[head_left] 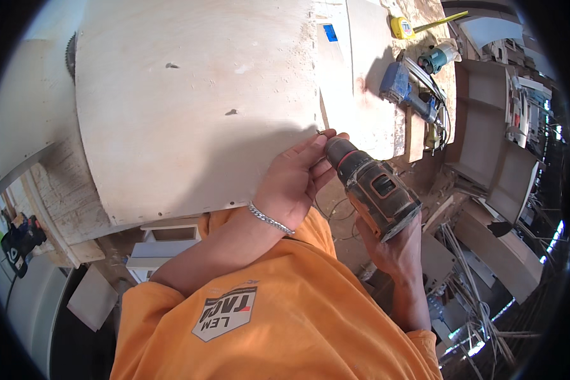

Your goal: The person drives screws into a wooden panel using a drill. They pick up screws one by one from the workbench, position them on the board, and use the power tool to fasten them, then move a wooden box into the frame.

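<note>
A pale wooden panel (pixel 171 126) lies flat in front of me, with several screws along its near and right edges. At its right edge my left hand (pixel 288 180) is closed in a pinch; a small dark screw tip (pixel 319 132) shows at the fingertips. My right hand (pixel 396 247) grips the handle of a black and orange cordless drill (pixel 377 187). The drill's chuck points up and left, right beside the left fingertips. Its bit is mostly hidden by those fingers.
A blue nail gun (pixel 396 83), a teal power tool (pixel 437 58) and a yellow tape measure (pixel 401 27) lie at the right of the bench. Part of a saw blade (pixel 71 56) shows at the panel's left edge. Cabinet boxes (pixel 484 120) and wood strips (pixel 465 272) stand at the right.
</note>
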Demonstrator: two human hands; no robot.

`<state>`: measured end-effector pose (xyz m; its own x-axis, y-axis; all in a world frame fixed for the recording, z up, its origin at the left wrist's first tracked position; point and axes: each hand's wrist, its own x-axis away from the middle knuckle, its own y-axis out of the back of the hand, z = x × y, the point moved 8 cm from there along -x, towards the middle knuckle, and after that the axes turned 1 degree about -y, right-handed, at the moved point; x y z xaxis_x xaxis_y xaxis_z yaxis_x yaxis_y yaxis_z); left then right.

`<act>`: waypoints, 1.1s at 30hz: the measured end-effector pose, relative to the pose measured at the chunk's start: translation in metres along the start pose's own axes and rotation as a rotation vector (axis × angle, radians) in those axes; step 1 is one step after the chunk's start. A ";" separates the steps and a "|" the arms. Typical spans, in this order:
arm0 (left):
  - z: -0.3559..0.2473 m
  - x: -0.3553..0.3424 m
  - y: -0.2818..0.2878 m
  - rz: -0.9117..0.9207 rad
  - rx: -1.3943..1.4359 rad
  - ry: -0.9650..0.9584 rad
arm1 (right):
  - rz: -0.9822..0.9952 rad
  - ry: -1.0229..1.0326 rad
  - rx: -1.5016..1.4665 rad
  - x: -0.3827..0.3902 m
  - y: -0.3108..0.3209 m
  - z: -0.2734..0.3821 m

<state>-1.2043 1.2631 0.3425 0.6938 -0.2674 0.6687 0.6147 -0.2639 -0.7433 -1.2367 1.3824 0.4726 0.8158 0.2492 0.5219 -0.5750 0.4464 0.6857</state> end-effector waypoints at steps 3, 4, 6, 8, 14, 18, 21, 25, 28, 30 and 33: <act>-0.002 -0.003 -0.002 -0.038 0.029 0.031 | -0.024 -0.015 0.127 -0.010 0.003 0.018; -0.002 -0.004 -0.002 -0.051 0.033 0.038 | -0.018 -0.061 0.147 -0.012 0.006 0.023; -0.003 -0.004 -0.003 -0.075 0.048 0.055 | -0.010 -0.105 0.180 -0.015 0.008 0.026; -0.005 -0.003 -0.004 -0.096 0.072 0.073 | -0.003 -0.099 0.207 -0.017 0.013 0.027; -0.012 0.002 0.002 -0.016 -0.045 0.135 | 0.056 -0.117 0.294 -0.031 0.021 0.036; -0.066 0.033 0.004 0.020 -0.848 -0.097 | 0.085 -0.128 0.300 -0.033 0.022 0.038; -0.137 0.057 -0.014 -0.021 -1.564 -0.681 | 0.049 -0.133 0.276 -0.036 0.016 0.044; -0.171 0.064 -0.030 -0.160 -2.000 -0.877 | 0.061 -0.139 0.316 -0.037 0.013 0.046; -0.170 0.057 -0.027 -0.117 -2.038 -0.822 | 0.102 -0.145 0.363 -0.041 0.011 0.046; -0.171 0.053 -0.029 -0.077 -2.102 -0.763 | 0.102 -0.134 0.387 -0.044 0.011 0.051; -0.166 0.050 -0.030 -0.045 -2.189 -0.687 | 0.069 -0.101 0.404 -0.047 0.011 0.064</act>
<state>-1.2506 1.1034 0.4016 0.9687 -0.1118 0.2218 -0.2403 -0.6485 0.7223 -1.2851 1.3203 0.4882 0.7757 0.1719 0.6073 -0.6229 0.0534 0.7805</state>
